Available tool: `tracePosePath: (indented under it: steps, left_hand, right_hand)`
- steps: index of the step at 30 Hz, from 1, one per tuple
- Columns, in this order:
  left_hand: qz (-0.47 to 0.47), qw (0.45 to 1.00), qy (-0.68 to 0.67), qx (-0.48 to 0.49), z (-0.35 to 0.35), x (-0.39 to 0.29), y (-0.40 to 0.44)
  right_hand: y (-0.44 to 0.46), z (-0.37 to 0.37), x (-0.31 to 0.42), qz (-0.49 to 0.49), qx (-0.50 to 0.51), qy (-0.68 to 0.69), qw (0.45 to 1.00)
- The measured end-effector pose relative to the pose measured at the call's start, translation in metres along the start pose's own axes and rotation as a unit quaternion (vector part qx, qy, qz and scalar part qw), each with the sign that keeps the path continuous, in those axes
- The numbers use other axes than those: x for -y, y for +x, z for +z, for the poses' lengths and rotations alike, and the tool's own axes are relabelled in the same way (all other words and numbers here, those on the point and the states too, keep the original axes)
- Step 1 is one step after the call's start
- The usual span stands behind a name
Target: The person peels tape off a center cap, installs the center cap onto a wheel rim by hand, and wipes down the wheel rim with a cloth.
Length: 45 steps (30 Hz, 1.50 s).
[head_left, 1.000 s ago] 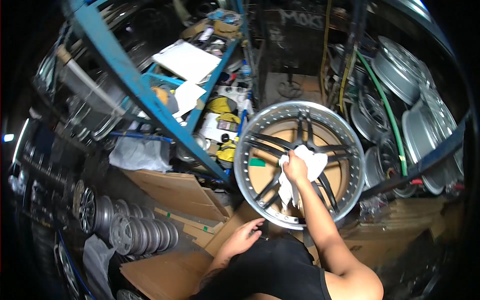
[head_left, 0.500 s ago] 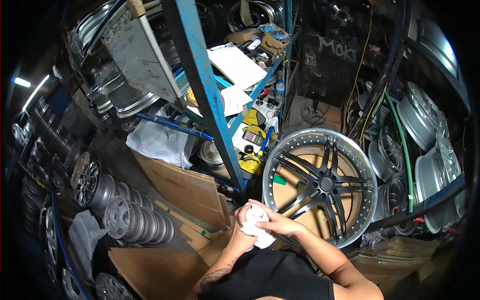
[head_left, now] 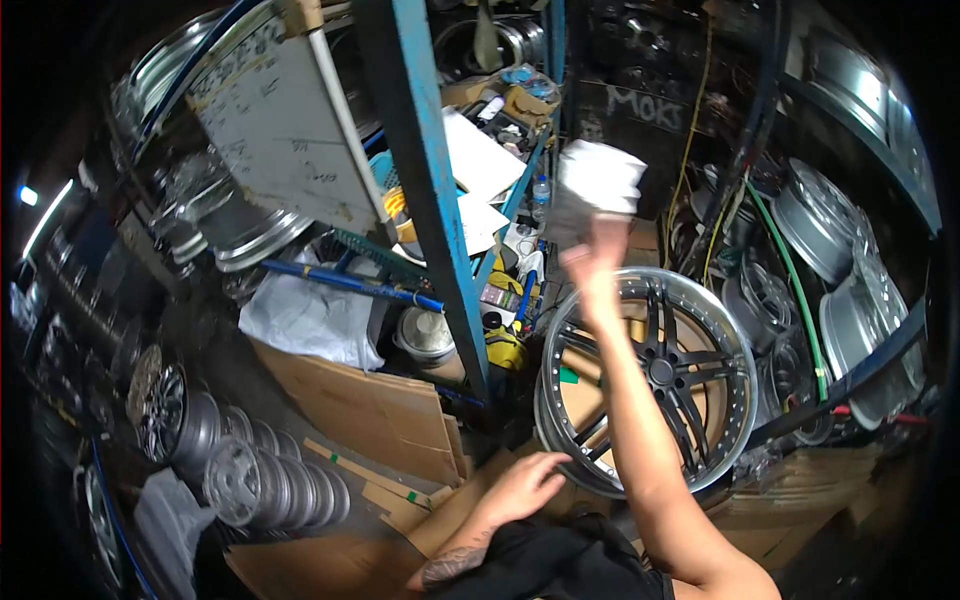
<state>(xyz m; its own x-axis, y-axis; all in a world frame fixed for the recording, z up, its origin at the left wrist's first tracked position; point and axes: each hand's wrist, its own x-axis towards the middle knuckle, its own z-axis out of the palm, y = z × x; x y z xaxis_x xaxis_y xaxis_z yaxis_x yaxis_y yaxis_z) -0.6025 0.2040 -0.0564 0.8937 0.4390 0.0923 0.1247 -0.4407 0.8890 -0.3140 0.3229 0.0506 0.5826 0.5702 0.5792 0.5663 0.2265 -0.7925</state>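
Note:
A large alloy wheel rim [head_left: 661, 371] with dark twin spokes and a bright studded lip lies in front of me, with cardboard showing between the spokes. My right hand [head_left: 598, 248] is stretched out past the wheel's far left edge, smeared by motion. A white cloth [head_left: 600, 178] is spread out in that hand, also blurred. Low by the wheel's near left edge, my left hand [head_left: 525, 487] holds nothing, its fingers loosely bent and apart. Whether its fingertips touch the rim I cannot tell.
A blue shelf post [head_left: 425, 190] rises left of the wheel, beside a whiteboard [head_left: 285, 130]. Cardboard sheets [head_left: 365, 405] lean below. Stacked rims [head_left: 270, 480] lie at the left, and more rims [head_left: 815, 220] fill the right rack. A green hose [head_left: 790, 270] hangs there.
Both hands were together on the bunched cloth near my chest. My right hand has swung forward and up with the cloth, which has opened out; the left has let go.

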Motion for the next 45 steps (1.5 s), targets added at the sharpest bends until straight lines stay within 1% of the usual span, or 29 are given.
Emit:
tracePosePath:
  steps: [1, 2, 3, 4, 5, 7, 8, 10, 11, 12, 13, 14, 17, 18, 19, 20, 22, 24, 26, 28, 30, 32, 35, 36, 38, 39, 41, 43, 45]
  left_hand:
    - [0.037, 0.998, 0.038, 0.022, 0.017, 0.011, 0.001]
    - [0.076, 0.993, 0.074, 0.044, 0.03, 0.022, 0.002]
    - [0.051, 0.98, 0.117, 0.152, 0.03, 0.015, 0.006]
    - [0.025, 0.953, 0.158, 0.256, 0.031, 0.007, 0.008]
    - [0.008, 0.931, 0.152, 0.332, 0.038, 0.009, 0.01]
    - [0.022, 0.92, 0.066, 0.385, 0.062, 0.035, -0.004]
    - [0.026, 0.908, 0.031, 0.418, 0.075, 0.053, -0.009]
    - [0.076, 0.912, 0.023, 0.403, 0.072, 0.049, -0.022]
    - [0.005, 0.858, 0.072, 0.509, 0.066, 0.038, -0.015]
    - [0.002, 0.868, 0.029, 0.496, 0.067, 0.046, -0.012]
    - [-0.002, 0.868, -0.018, 0.496, 0.073, 0.058, -0.013]
    - [-0.011, 0.86, -0.07, 0.505, 0.083, 0.061, -0.016]
    - [-0.035, 0.831, -0.005, 0.555, 0.08, -0.002, 0.03]
    - [-0.025, 0.838, 0.031, 0.544, 0.084, -0.014, 0.045]
    - [-0.045, 0.83, 0.032, 0.555, 0.09, -0.022, 0.056]
    - [-0.065, 0.826, 0.031, 0.559, 0.101, -0.032, 0.069]
    - [-0.02, 0.826, 0.043, 0.562, 0.128, -0.071, 0.092]
    - [0.003, 0.811, 0.081, 0.58, 0.16, -0.108, 0.116]
    - [0.066, 0.801, 0.169, 0.571, 0.203, -0.15, 0.129]
    - [0.047, 0.775, 0.265, 0.573, 0.252, -0.194, 0.135]
    - [0.125, 0.788, 0.226, 0.559, 0.293, -0.206, 0.151]
    - [0.309, 0.824, 0.192, 0.434, 0.34, -0.234, 0.172]
    - [0.275, 0.92, 0.073, 0.268, 0.398, -0.283, 0.231]
    - [0.275, 0.937, 0.039, 0.21, 0.416, -0.297, 0.258]
    - [0.27, 0.955, -0.074, 0.095, 0.443, -0.302, 0.332]
    - [0.307, 0.943, 0.021, 0.125, 0.444, -0.295, 0.378]
    - [0.249, 0.959, -0.086, 0.101, 0.483, -0.305, 0.396]
    - [0.201, 0.956, -0.191, 0.093, 0.502, -0.308, 0.397]
    - [0.14, 0.973, -0.165, 0.077, 0.485, -0.299, 0.431]
  right_hand:
    - [-0.021, 0.015, 0.011, 0.026, 0.191, -0.087, 0.977]
    - [-0.043, 0.031, 0.023, 0.016, 0.378, -0.167, 0.91]
    - [-0.079, 0.035, 0.041, -0.086, 0.364, -0.194, 0.907]
    - [-0.106, 0.031, 0.061, -0.053, 0.426, -0.204, 0.88]
    - [-0.151, 0.031, 0.038, -0.098, 0.362, -0.065, 0.925]
    - [-0.215, -0.001, 0.036, 0.012, 0.406, 0.027, 0.913]
    - [-0.244, -0.024, 0.035, 0.096, 0.431, 0.021, 0.897]
    - [-0.328, -0.072, -0.006, 0.206, 0.486, -0.024, 0.849]
    - [-0.354, -0.1, -0.019, 0.26, 0.51, -0.058, 0.818]
    - [-0.381, -0.123, -0.022, 0.327, 0.524, -0.086, 0.782]
    - [-0.399, -0.137, -0.03, 0.343, 0.518, -0.089, 0.778]
    - [-0.415, -0.161, -0.038, 0.371, 0.507, -0.091, 0.772]
    - [-0.434, -0.209, -0.031, 0.448, 0.41, -0.241, 0.757]
    - [-0.434, -0.222, -0.031, 0.488, 0.389, -0.301, 0.721]
    - [-0.461, -0.225, -0.062, 0.522, 0.336, -0.301, 0.724]
    - [-0.487, -0.233, -0.078, 0.557, 0.198, -0.24, 0.77]
    - [-0.536, -0.258, -0.108, 0.664, -0.01, 0.083, 0.743]
    - [-0.613, -0.269, -0.17, 0.64, 0.055, -0.095, 0.761]
    - [-0.669, -0.288, -0.185, 0.702, 0.088, -0.199, 0.678]
    - [-0.71, -0.311, -0.169, 0.773, -0.038, -0.135, 0.619]
    - [-0.782, -0.304, -0.212, 0.772, -0.154, -0.121, 0.605]
    - [-0.828, -0.307, -0.215, 0.721, -0.255, -0.116, 0.634]
    - [-0.855, -0.323, -0.164, 0.707, -0.402, -0.043, 0.58]
    - [-0.878, -0.319, -0.167, 0.701, -0.407, -0.021, 0.586]
    - [-0.897, -0.326, -0.134, 0.712, -0.347, -0.091, 0.604]
    - [-0.906, -0.325, -0.13, 0.732, -0.353, -0.087, 0.576]
    - [-0.925, -0.326, -0.126, 0.768, -0.355, -0.084, 0.526]
    - [-0.941, -0.326, -0.123, 0.738, -0.413, -0.016, 0.533]
    - [-0.937, -0.334, -0.125, 0.7, -0.474, 0.052, 0.532]
